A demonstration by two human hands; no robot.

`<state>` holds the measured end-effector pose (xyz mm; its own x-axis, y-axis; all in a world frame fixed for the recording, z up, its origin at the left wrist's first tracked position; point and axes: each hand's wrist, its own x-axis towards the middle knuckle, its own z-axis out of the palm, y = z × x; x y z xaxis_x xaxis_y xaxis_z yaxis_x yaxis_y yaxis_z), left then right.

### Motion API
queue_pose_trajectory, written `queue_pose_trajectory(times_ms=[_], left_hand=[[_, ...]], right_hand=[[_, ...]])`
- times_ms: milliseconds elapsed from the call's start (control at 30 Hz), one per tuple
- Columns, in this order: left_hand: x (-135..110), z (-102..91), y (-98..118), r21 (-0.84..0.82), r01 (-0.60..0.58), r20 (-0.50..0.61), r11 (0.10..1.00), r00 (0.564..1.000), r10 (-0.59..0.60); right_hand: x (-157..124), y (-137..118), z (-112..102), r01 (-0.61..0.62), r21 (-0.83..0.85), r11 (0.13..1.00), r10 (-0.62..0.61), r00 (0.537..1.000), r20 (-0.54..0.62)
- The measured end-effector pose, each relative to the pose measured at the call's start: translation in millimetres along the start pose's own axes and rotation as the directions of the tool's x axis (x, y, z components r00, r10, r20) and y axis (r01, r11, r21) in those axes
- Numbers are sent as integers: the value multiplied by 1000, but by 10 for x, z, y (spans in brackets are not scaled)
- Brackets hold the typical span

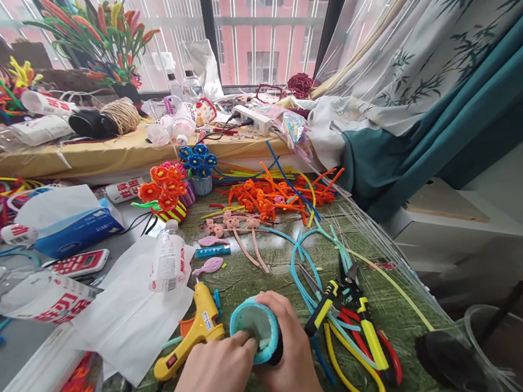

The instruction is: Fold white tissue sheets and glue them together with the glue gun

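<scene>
A small round cup with a fuzzy light-blue rim [276,336] is between my two hands, its opening tilted toward me. My right hand [290,342] wraps around its right side. My left hand [219,376] is closed at the left rim, fingertips at the opening; what they pinch, if anything, is hidden. Just left of the cup lies a yellow glue gun [191,334]. To the right are yellow-and-black pliers [369,330], yellow-handled scissors [359,368] and light-blue pipe cleaners [297,269].
Orange pipe-cleaner flowers [261,196] are heaped behind. A plastic bottle [168,262] stands on white paper [123,321] at left, near a blue tissue box [77,230]. Finished flower pots [202,182] stand below the cluttered windowsill [102,151]. A clear plastic tub [520,347] is at lower right.
</scene>
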<state>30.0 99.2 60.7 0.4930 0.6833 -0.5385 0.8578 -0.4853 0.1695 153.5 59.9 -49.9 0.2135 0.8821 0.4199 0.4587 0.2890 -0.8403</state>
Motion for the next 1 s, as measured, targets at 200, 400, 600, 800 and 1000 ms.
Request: queue_pose_trajectory(times_ms=[200,400,600,800,1000], left_hand=[[13,-36,80,-34,-83,-23,996,996,82],[-17,-77,48,-14,-16,-82,1000,996,15],[47,0,73,113,55,2,992,998,-55],[83,27,94,60,-43,-1,997,999,43],[-247,250,-274,-94,102,-486,990,863,-135]], right_hand=[[-18,14,-22,8,10,1000,-8,1000,8],[-9,32,-13,26,-1,1000,-26,1000,-16],[-7,20,-21,39,-10,999,-39,999,20],[-19,13,-23,26,16,1000,-26,999,25],[-28,70,15,-83,-8,997,82,996,-36]])
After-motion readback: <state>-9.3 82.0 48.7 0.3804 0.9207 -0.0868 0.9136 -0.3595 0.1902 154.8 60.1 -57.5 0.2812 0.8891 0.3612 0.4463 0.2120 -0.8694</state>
